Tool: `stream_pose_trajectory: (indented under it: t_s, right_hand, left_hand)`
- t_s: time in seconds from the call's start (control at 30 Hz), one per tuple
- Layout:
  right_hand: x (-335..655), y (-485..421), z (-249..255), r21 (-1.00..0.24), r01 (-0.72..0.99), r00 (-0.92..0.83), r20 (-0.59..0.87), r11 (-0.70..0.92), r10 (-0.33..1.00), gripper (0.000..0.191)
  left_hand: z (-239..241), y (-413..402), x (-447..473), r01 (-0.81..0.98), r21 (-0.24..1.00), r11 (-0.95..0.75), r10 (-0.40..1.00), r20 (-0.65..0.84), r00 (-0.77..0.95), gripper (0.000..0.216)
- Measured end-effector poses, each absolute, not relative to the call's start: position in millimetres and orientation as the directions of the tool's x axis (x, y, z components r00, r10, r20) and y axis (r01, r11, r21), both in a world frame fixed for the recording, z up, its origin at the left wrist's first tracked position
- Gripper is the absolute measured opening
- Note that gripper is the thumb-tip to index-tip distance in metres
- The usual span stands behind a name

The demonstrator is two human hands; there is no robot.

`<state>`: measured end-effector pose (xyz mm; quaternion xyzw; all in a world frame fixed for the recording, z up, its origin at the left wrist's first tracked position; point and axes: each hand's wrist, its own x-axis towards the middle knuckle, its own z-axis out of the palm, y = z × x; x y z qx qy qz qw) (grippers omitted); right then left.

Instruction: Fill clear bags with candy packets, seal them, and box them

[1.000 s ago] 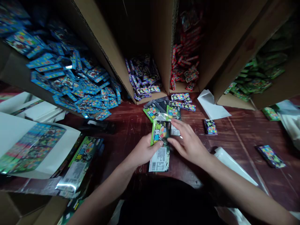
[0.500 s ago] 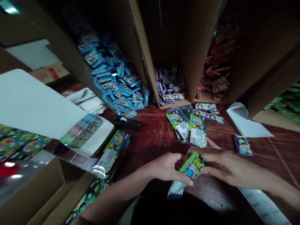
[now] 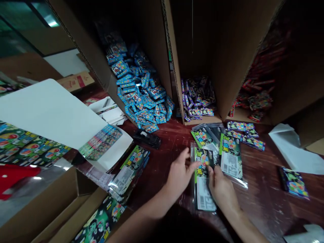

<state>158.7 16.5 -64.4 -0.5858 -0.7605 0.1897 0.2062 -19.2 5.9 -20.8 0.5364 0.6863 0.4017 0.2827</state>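
Observation:
A flat clear plastic packet [image 3: 206, 192] with a green and black printed card is between my two hands, its long side running toward me. My left hand [image 3: 174, 179] is at its upper left edge, thumb lying over the card's face. My right hand [image 3: 224, 192] pinches the right edge, thumb on top and fingers partly hidden. Just beyond lies a matching packet [image 3: 202, 135], partly covered by the held one. Another packet [image 3: 231, 158] lies to the right, beside several small purple packs [image 3: 253, 141].
Upright cardboard boxes hold blue packs [image 3: 144, 98], purple packs [image 3: 197, 98] and red packs [image 3: 258, 101]. A black tool-like object [image 3: 146, 138] and stacked packets [image 3: 129, 168] lie left. A white sheet [image 3: 301, 152] and a purple pack [image 3: 293, 182] lie right; an open carton [image 3: 58, 209] stands lower left.
The packet in my hands has turned from slanted to nearly straight and moved away from my body, against the loose packets. My right hand has come around to its right edge. The view has shifted.

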Motion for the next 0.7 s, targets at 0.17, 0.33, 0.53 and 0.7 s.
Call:
stream_pose_trajectory:
  t_s: [0.17, 0.33, 0.53, 0.7]
  right_hand:
    - [156.6, 66.6, -34.2, -0.358, 0.843, -0.423, 0.018, 0.401, 0.906, 0.041]
    - [112.6, 170.8, 11.2, -0.256, 0.780, -0.502, 0.289, 0.571, 0.815, 0.047]
    - [63.5, 279.0, 18.8, -0.261, 0.703, -0.605, 0.269, 0.662, 0.749, 0.061]
    - [95.5, 261.0, 30.3, -0.345, 0.712, -0.544, 0.282, 0.612, 0.791, 0.067]
  left_hand:
    - [29.2, 75.7, -135.0, 0.943, 0.072, 0.324, 0.943, 0.057, -0.328, 0.049]
    - [34.2, 154.9, -211.1, 0.932, -0.065, 0.358, 0.918, -0.159, -0.364, 0.045]
    - [16.1, 170.6, -217.3, 0.938, -0.132, 0.321, 0.928, -0.154, -0.340, 0.040]
    - [8.6, 162.4, -223.2, 0.985, -0.024, 0.173, 0.985, -0.021, -0.174, 0.022]
